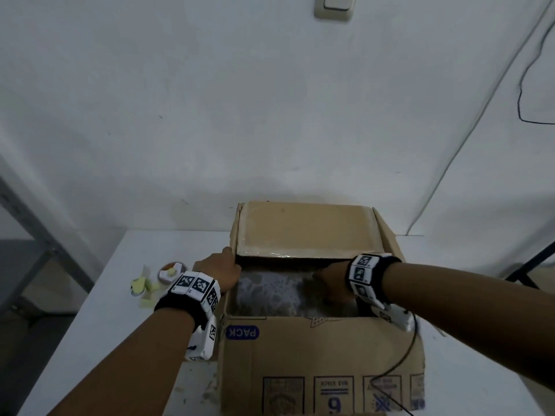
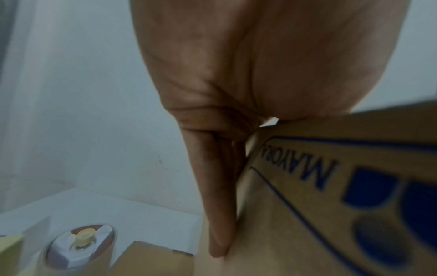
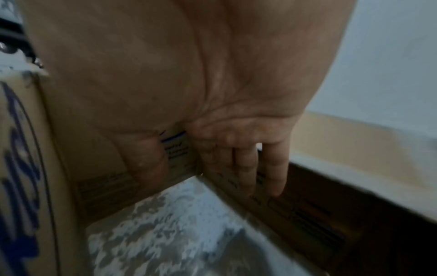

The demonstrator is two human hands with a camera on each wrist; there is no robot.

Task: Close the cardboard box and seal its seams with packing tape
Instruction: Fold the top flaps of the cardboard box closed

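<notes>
A brown cardboard box (image 1: 315, 349) stands open on the white table (image 1: 120, 325), with pale bubble wrap (image 1: 270, 292) inside. Its far flap (image 1: 303, 229) leans partly over the opening. My left hand (image 1: 219, 271) grips the left side flap (image 2: 307, 205): straight fingers (image 2: 212, 205) lie on its printed outer face and the thumb goes over the edge. My right hand (image 1: 330, 277) reaches inside at the right. It holds the right side flap (image 3: 272, 209) between thumb and fingers (image 3: 274, 168). A roll of packing tape (image 1: 171, 271) lies on the table left of the box.
Small yellow-green pieces (image 1: 141, 288) lie beside the tape roll (image 2: 78, 246). A black cable (image 1: 402, 355) hangs across the box's near right corner. The white wall rises right behind the box, and a grey metal frame (image 1: 36, 232) stands at the far left.
</notes>
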